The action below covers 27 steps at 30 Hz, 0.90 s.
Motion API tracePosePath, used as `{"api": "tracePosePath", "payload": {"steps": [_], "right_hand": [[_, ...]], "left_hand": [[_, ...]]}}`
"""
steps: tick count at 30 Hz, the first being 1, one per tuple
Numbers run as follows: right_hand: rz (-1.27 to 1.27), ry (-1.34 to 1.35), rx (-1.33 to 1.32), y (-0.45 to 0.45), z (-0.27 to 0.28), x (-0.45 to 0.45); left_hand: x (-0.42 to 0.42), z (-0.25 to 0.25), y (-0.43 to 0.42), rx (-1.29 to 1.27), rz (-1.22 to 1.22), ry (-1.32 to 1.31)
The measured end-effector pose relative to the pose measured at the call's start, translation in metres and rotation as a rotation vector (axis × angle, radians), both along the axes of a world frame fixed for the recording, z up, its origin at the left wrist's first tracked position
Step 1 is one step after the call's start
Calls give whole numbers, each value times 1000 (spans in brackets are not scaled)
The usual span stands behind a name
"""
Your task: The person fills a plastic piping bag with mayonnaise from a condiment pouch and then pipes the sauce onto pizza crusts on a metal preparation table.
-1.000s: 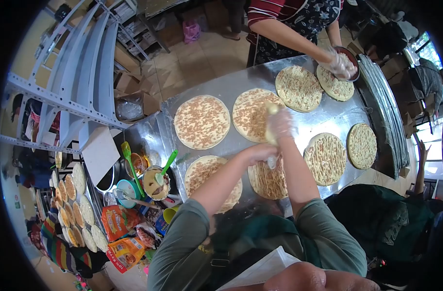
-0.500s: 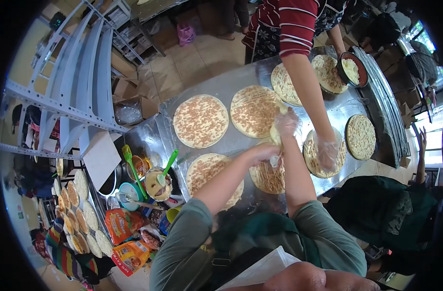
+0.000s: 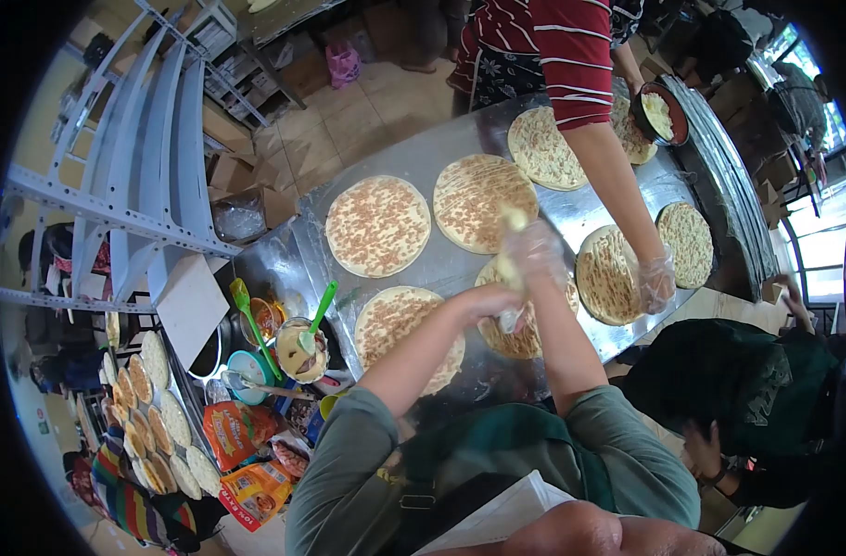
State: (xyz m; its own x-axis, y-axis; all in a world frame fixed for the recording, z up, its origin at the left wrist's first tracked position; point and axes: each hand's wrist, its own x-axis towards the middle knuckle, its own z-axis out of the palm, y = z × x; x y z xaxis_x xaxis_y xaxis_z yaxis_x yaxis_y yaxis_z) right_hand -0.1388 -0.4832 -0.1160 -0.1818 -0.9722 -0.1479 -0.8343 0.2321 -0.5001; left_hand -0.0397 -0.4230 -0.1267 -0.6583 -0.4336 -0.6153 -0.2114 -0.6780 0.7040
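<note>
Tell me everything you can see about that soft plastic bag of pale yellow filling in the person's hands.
The soft plastic bag of pale yellow filling looks long, thin-walled and partly see-through. It slants over the shiny metal table. The right hand, in a clear glove, grips its farther part; the left hand holds nearer its other end. One pale end pokes out beyond the right hand. Blur and fingers hide finer details, including any nozzle.

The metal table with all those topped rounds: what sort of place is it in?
Probably a bakery or pizza kitchen: several topped rounds lie on the metal table, the person's gloved right hand grips what looks like a piping bag, and a co-worker's gloved hand is nearby.
</note>
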Motion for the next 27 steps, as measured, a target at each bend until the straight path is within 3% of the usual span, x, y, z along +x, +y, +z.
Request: {"api": "tracePosePath", "payload": {"steps": [1, 2, 4, 5, 7, 11, 13, 16, 18, 19, 20, 21, 24, 26, 27], "right_hand": [[120, 124, 208, 12, 24, 13], [115, 122, 209, 19, 10, 19], [162, 198, -316, 29, -20, 28], [158, 197, -315, 24, -21, 18], [-6, -28, 154, 4, 4, -12], [-159, -205, -78, 2, -19, -24], [46, 66, -37, 12, -47, -4], [258, 62, -185, 38, -23, 21], [122, -99, -201, 23, -76, 0], [-9, -256, -225, 16, -69, -6], [133, 145, -187, 13, -59, -23], [-126, -319, -128, 15, -3, -27], [-177, -264, -180, 16, -30, -31], [59, -80, -126, 27, -86, -20], [57, -83, -123, 36, -75, -11]], "left_hand": [[8, -2, 4, -49, -122, -31], [16, 17, 7, 77, -113, 15], [16, 22, 8, 15, -127, 18], [17, 23, 7, -54, -134, 22], [1, 9, 2, -10, -58, 36], [-11, 18, 4, 49, 30, 65], [2, 19, 9, -4, -87, 18], [18, 19, 14, -72, -223, -14], [16, 17, 16, -90, -237, 5], [8, 18, 13, -20, -148, 27], [1, 18, 11, 47, -58, 50], [-5, 15, 10, 48, -57, 53], [-13, 13, 12, -3, -51, 70], [-4, 15, 19, -15, -134, 58], [3, 16, 23, -26, -221, 45]]}}
